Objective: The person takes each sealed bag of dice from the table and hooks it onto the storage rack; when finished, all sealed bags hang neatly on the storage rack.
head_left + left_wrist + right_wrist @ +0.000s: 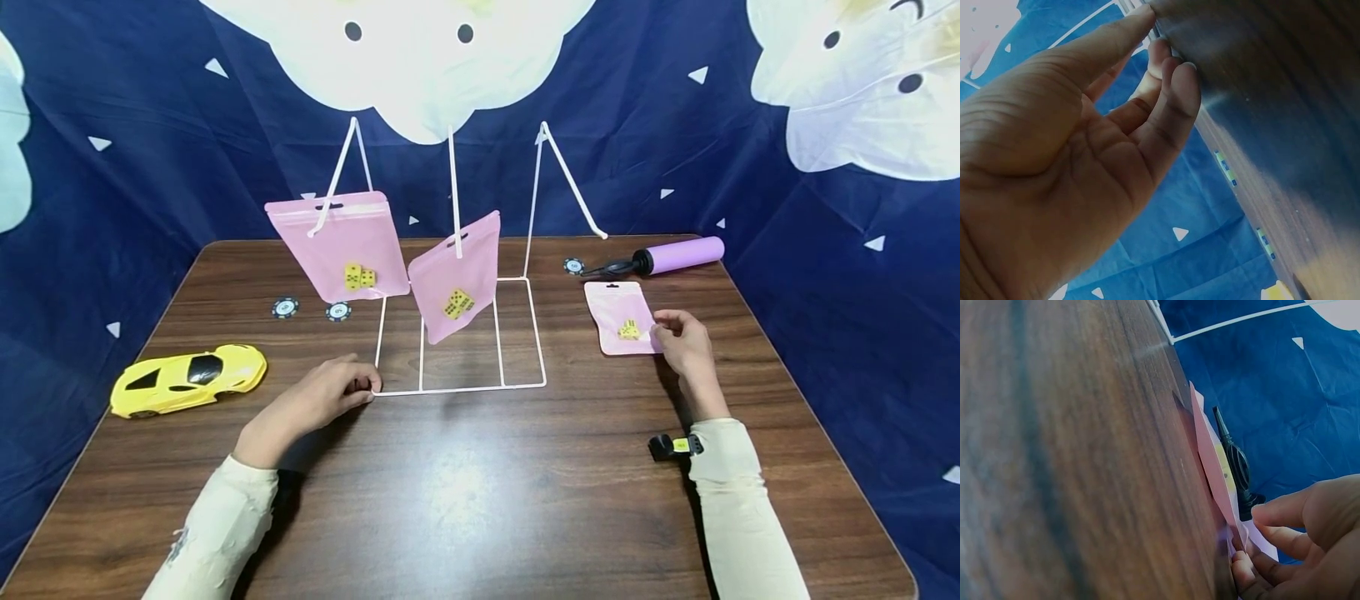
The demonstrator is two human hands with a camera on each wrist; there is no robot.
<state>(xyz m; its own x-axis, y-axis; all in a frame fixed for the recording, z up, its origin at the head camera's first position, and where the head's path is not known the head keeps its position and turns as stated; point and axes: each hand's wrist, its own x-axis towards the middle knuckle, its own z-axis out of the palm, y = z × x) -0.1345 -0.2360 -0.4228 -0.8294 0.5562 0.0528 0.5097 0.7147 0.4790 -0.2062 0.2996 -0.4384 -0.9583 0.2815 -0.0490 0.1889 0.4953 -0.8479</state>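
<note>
My left hand (330,393) pinches the near left corner of a white wire display rack (457,390) between thumb and fingers. From the rack's left arm hangs a pink zip bag (341,237), and a second pink bag (442,275) hangs, turned aslant, from the middle arm. Yellow dice show in both. The right arm of the rack carries nothing. A third pink bag (615,304) with yellow dice lies on the table at the right. My right hand (684,346) grips its right edge, thumb on one side and fingers on the other in the right wrist view.
A yellow toy car (187,382) stands at the left. Poker chips (285,308) lie near the left bag, with another chip (573,266) at the back right. Beside that is a purple hand pump (682,256) with a black nozzle. A blue curtain (637,83) hangs behind the table.
</note>
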